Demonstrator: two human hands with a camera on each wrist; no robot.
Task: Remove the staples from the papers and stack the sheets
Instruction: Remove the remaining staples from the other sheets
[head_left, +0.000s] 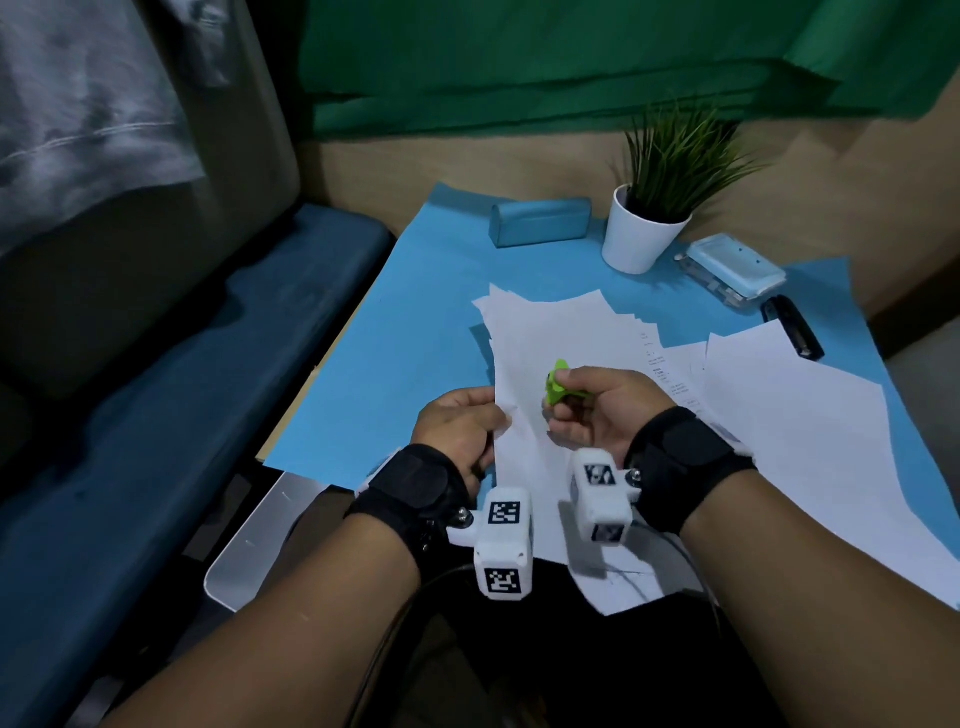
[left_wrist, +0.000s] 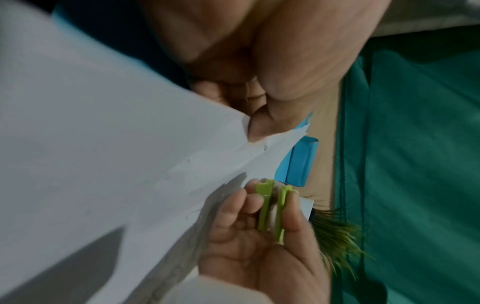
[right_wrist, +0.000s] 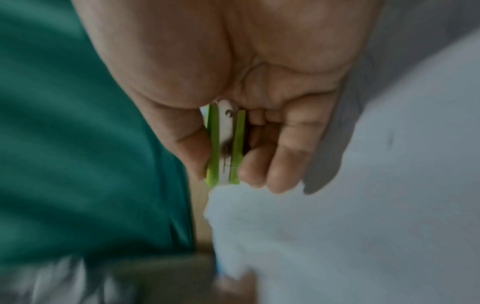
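My left hand (head_left: 467, 426) pinches the left edge of a white sheet set (head_left: 524, 364), lifted off the table; in the left wrist view the thumb (left_wrist: 267, 123) presses the paper's torn corner (left_wrist: 155, 164). My right hand (head_left: 597, 410) grips a green staple remover (head_left: 557, 384) squeezed between thumb and fingers, just right of the held paper. The right wrist view shows the staple remover (right_wrist: 226, 148) with its metal middle, close above white paper (right_wrist: 337, 236). No staple is visible.
More white sheets (head_left: 779, 415) lie spread on the blue mat (head_left: 415, 312). At the back stand a blue case (head_left: 540, 221), a potted plant (head_left: 644, 228), a light-blue hole punch (head_left: 737, 270) and a black stapler (head_left: 792, 327). A blue seat (head_left: 156, 415) lies left.
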